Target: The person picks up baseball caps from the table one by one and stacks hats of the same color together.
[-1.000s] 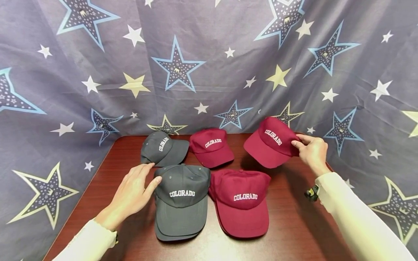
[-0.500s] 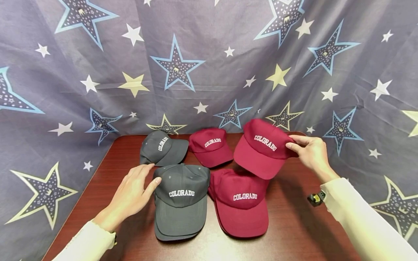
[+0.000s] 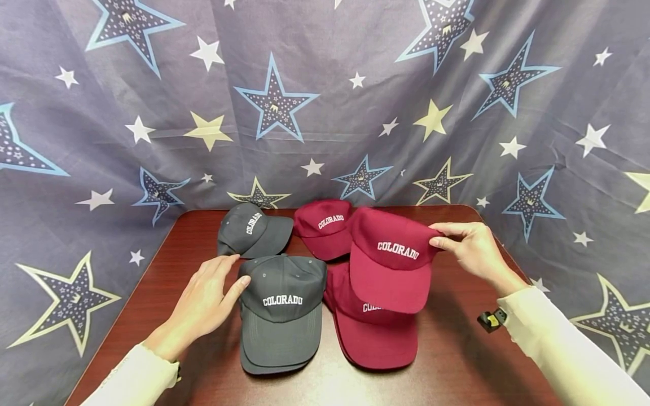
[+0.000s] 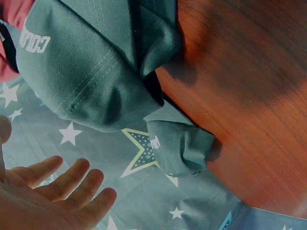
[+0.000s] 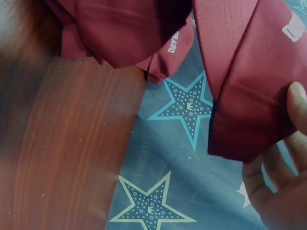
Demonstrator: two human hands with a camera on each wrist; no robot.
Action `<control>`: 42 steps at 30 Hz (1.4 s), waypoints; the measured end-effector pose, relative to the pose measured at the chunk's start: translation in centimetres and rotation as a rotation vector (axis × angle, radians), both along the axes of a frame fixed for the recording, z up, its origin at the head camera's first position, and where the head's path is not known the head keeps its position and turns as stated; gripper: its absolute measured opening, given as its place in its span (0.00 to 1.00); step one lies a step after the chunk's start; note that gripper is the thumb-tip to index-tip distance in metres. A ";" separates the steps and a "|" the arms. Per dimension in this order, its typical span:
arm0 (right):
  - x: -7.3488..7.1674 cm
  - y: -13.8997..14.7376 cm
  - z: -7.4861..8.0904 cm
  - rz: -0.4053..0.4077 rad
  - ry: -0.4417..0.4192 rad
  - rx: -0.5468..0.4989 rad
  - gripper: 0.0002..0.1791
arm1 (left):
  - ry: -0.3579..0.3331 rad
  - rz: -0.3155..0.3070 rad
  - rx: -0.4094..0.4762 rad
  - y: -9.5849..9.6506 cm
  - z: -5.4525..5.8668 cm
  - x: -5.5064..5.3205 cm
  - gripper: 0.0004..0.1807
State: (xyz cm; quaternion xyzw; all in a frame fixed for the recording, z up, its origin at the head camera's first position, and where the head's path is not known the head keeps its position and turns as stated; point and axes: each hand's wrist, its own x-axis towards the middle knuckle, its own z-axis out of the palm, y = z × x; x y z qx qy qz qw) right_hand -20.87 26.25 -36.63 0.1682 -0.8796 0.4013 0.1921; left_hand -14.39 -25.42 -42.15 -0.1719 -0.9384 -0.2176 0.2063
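My right hand (image 3: pixel 472 248) pinches the side of a maroon COLORADO cap (image 3: pixel 391 276), thumb on one face and fingers behind. That cap hangs tilted over a stack of maroon caps (image 3: pixel 378 344), hiding much of the upper one; whether they touch I cannot tell. In the right wrist view the held cap (image 5: pixel 259 81) is between thumb and fingers. My left hand (image 3: pixel 203 299), fingers extended, is beside the stack of dark grey COLORADO caps (image 3: pixel 281 332). The left wrist view shows its fingers (image 4: pixel 72 187) apart from the grey cap (image 4: pixel 86 62), holding nothing.
Behind, a single grey cap (image 3: pixel 254 231) lies turned sideways, with a maroon cap (image 3: pixel 322 228) to its right, partly covered by the held one. All rest on a reddish wooden table (image 3: pixel 167 270). A star-patterned cloth (image 3: pixel 315 96) hangs along its back and sides.
My right hand has brought the held maroon cap left and toward me, from the table's back right to above the front maroon stack. The left hand has hardly moved.
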 end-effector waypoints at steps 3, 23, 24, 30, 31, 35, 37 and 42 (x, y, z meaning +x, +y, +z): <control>0.1 -0.3 -0.5 0.086 -0.005 -0.045 0.15 | 0.004 -0.002 -0.002 0.0 0.0 0.0 0.29; 0.6 -1.3 -4.3 0.446 0.002 0.050 0.20 | 0.006 -0.007 -0.005 0.0 0.2 -0.1 0.29; 0.5 -1.3 -4.4 0.461 0.007 0.053 0.20 | 0.007 -0.007 -0.004 0.0 0.1 -0.1 0.30; 0.2 -1.5 -4.8 0.491 0.020 0.065 0.20 | 0.000 -0.008 -0.001 0.0 0.0 -0.2 0.29; 0.2 -1.5 -4.9 0.489 0.020 0.068 0.20 | 0.000 -0.008 0.000 0.0 0.0 -0.2 0.29; 0.2 -1.5 -4.9 0.468 0.010 0.084 0.21 | 0.000 -0.010 0.001 0.1 0.0 -0.1 0.29; 0.3 -1.4 -4.9 0.456 0.011 0.094 0.22 | 0.000 -0.011 0.003 0.2 0.0 -0.1 0.29; 0.7 -1.2 -4.9 0.442 0.002 0.089 0.24 | 0.002 -0.012 0.004 0.2 0.0 -0.1 0.29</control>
